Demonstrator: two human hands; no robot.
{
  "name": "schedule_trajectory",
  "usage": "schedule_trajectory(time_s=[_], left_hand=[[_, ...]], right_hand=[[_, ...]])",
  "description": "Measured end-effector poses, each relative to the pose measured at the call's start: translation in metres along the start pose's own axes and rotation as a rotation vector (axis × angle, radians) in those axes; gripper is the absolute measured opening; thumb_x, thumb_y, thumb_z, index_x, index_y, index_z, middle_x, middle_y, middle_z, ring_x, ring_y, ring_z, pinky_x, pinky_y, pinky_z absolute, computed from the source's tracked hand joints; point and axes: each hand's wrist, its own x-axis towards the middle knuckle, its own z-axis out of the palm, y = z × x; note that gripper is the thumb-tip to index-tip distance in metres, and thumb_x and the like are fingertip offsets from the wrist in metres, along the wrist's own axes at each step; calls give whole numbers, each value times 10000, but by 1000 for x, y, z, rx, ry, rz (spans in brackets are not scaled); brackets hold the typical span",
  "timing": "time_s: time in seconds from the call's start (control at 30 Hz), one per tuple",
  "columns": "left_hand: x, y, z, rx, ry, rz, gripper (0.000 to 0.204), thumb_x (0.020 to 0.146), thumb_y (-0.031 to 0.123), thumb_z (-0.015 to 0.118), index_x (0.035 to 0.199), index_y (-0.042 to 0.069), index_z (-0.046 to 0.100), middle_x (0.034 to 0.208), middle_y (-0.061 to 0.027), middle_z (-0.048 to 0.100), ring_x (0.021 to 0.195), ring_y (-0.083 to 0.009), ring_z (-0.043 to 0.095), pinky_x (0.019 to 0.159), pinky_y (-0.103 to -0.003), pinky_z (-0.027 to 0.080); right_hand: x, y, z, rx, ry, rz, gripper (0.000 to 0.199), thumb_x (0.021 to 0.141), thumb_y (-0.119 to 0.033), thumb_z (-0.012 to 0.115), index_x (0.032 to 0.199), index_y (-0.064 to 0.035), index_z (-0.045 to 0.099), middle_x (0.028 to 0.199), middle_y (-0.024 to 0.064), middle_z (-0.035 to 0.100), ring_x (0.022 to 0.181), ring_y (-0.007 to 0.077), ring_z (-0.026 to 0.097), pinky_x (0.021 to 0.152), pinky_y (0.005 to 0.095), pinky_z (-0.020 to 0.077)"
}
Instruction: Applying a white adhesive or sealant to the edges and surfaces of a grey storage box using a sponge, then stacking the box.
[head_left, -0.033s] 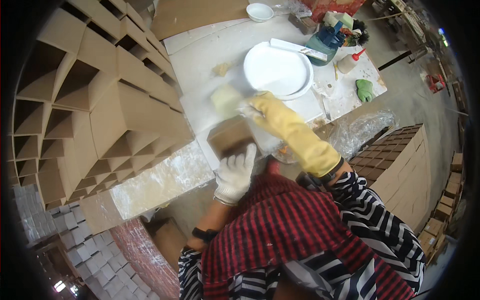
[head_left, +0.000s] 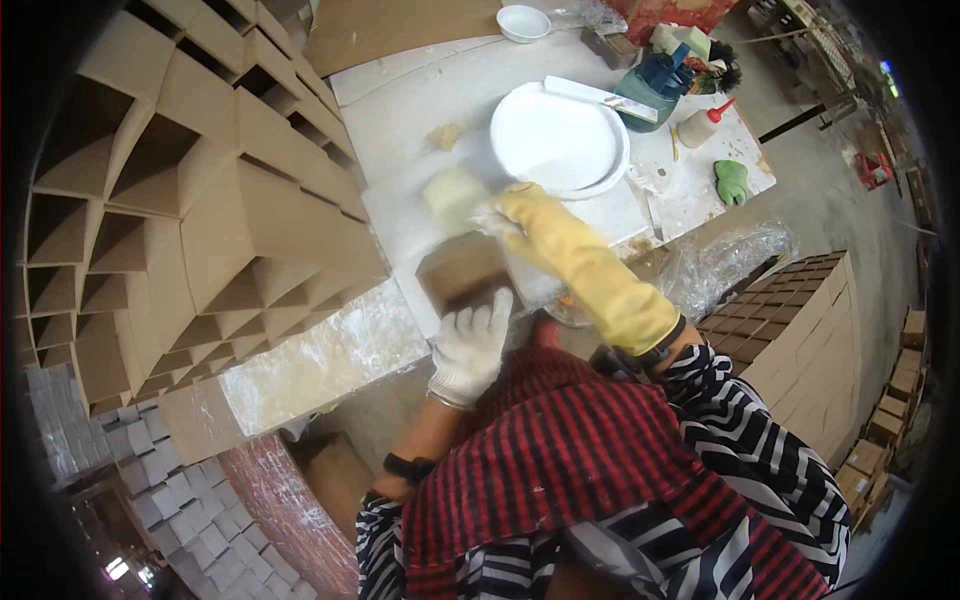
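My left hand (head_left: pixel 466 352), in a white knit glove, grips the near edge of a small brown cardboard box (head_left: pixel 462 265) on the worktable. A yellow rubber glove covers my right hand (head_left: pixel 527 217), which is above and just right of the box's far side. Its fingers are bent together and their tips are whitish and blurred; what they hold, if anything, cannot be made out. A pale yellow, sponge-like block (head_left: pixel 455 197), also blurred, is just left of those fingertips. Beyond the right hand sits a white round basin (head_left: pixel 560 140) with a white strip (head_left: pixel 600 98) across its rim.
Brown cardboard boxes (head_left: pixel 230 215) are stacked high at left. The white-smeared worktable (head_left: pixel 390 110) bears a white bowl (head_left: pixel 523 22), a teal jug (head_left: pixel 652 90), a red-tipped bottle (head_left: pixel 700 125) and a green cloth-like piece (head_left: pixel 731 182). More boxes (head_left: pixel 800 310) stand at right, beside plastic film (head_left: pixel 730 250).
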Motion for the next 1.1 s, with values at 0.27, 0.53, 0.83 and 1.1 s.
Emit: schedule_trajectory(time_s=[0.27, 0.53, 0.83, 1.1], left_hand=[[5, -7, 5, -15, 16, -34, 521, 805, 128, 496, 1322, 76, 458, 945, -103, 595, 848, -276, 576, 735, -389, 444], [-18, 6, -11, -80, 37, 2, 565, 740, 105, 561, 1291, 15, 476, 800, -81, 575, 721, -269, 572, 614, -406, 454], [3, -5, 5, -126, 33, -48, 552, 779, 165, 525, 1315, 52, 463, 919, -109, 611, 837, -303, 597, 721, -428, 460], [3, -5, 2, -201, -29, -93, 519, 802, 188, 518, 1303, 58, 472, 946, -133, 608, 871, -319, 590, 746, -440, 455]], right_hand=[[-33, 0, 19, 1, 129, 5, 155, 805, -54, 583, 940, -83, 655, 836, 195, 611, 867, 398, 573, 766, 410, 486], [-21, -15, 1, 89, 138, 64, 174, 833, -45, 576, 990, -36, 651, 931, 193, 625, 906, 377, 594, 802, 395, 491], [5, -7, 23, -105, 42, 102, 194, 834, -110, 576, 1001, -74, 669, 1005, 206, 638, 934, 384, 608, 824, 404, 506], [-36, -20, 16, -180, -259, 324, 298, 924, -304, 540, 1111, -96, 644, 1066, 230, 595, 1036, 404, 560, 912, 428, 457]])
